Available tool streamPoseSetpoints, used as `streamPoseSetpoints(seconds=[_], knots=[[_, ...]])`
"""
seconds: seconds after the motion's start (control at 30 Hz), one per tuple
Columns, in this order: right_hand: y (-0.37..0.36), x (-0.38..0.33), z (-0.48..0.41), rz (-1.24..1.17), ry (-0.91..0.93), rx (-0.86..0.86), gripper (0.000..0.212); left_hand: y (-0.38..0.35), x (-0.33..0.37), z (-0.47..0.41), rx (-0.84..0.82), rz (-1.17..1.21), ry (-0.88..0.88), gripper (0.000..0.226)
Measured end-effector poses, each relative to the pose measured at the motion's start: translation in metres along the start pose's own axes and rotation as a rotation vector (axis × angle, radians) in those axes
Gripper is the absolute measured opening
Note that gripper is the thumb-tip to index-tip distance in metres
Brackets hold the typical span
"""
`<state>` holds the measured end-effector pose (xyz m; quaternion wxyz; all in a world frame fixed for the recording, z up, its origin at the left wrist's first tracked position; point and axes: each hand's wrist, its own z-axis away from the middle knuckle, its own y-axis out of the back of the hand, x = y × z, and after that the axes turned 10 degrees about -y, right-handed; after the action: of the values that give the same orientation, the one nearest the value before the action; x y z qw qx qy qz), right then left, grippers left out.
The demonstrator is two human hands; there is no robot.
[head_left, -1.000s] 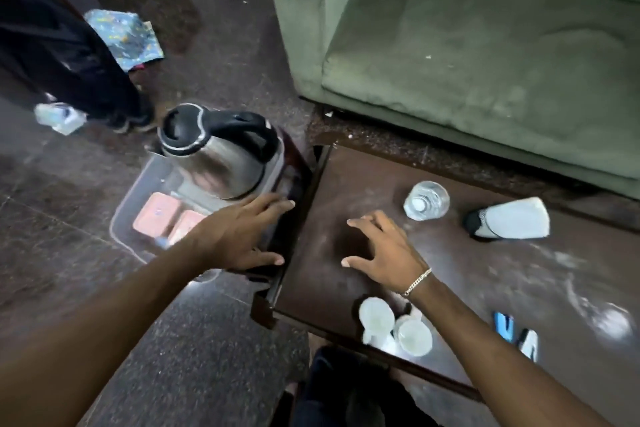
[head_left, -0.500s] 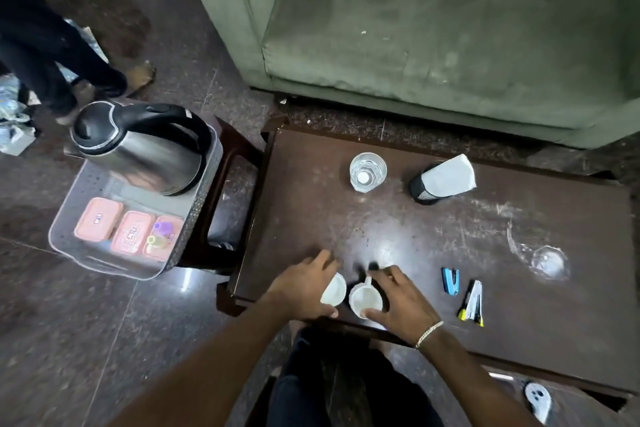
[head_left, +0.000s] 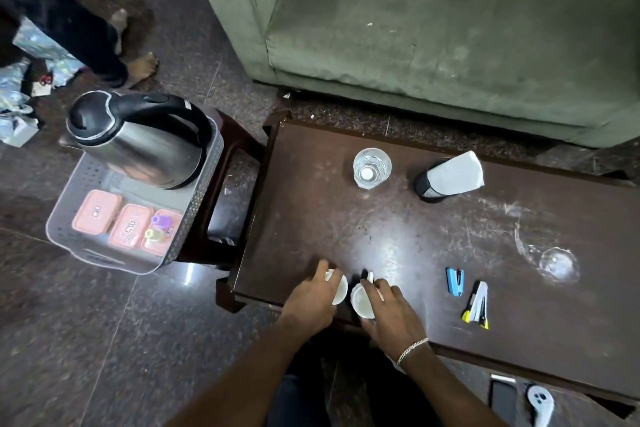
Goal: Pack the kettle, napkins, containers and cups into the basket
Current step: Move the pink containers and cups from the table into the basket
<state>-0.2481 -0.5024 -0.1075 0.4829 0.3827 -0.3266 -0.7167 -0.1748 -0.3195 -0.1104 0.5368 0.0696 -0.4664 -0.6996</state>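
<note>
Hands side by side at the table's near edge, left hand (head_left: 313,302) around one white cup (head_left: 341,288), right hand (head_left: 389,314) around the other cup (head_left: 360,302).

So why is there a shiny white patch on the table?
Head view: a light overhead glares off the polished table, brightest just above the two white cups; another gleam sits on the floor. The sofa edge bends from the wide lens.

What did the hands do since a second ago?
The left hand left the basket and came to the left white cup; the right hand pulled back onto the right white cup. Both now grip cups near the table edge. The kettle, the pink containers and the napkin holder stayed put.
</note>
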Motion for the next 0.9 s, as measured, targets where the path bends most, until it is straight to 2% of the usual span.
streamPoseSetpoints(seconds=[0.27, 0.5, 0.67, 0.77, 0.9], knots=[[0.030, -0.024, -0.012, -0.110, 0.072, 0.145, 0.072, 0.055, -0.011, 0.022, 0.166, 0.118, 0.029, 0.053], [0.085, -0.107, -0.046, -0.237, 0.180, 0.248, 0.071, 0.148, -0.072, 0.079, 0.340, 0.232, 0.046, 0.068], [0.121, -0.180, -0.070, -0.307, 0.316, 0.279, 0.068, 0.203, -0.140, 0.127, 0.565, 0.265, 0.203, 0.070], [0.136, -0.225, -0.081, -0.357, 0.392, 0.295, 0.066, 0.229, -0.188, 0.151, 0.677, 0.282, 0.359, 0.073], [0.144, -0.276, -0.098, -0.365, 0.447, 0.280, 0.066, 0.254, -0.245, 0.158, 0.721, 0.270, 0.563, 0.070]])
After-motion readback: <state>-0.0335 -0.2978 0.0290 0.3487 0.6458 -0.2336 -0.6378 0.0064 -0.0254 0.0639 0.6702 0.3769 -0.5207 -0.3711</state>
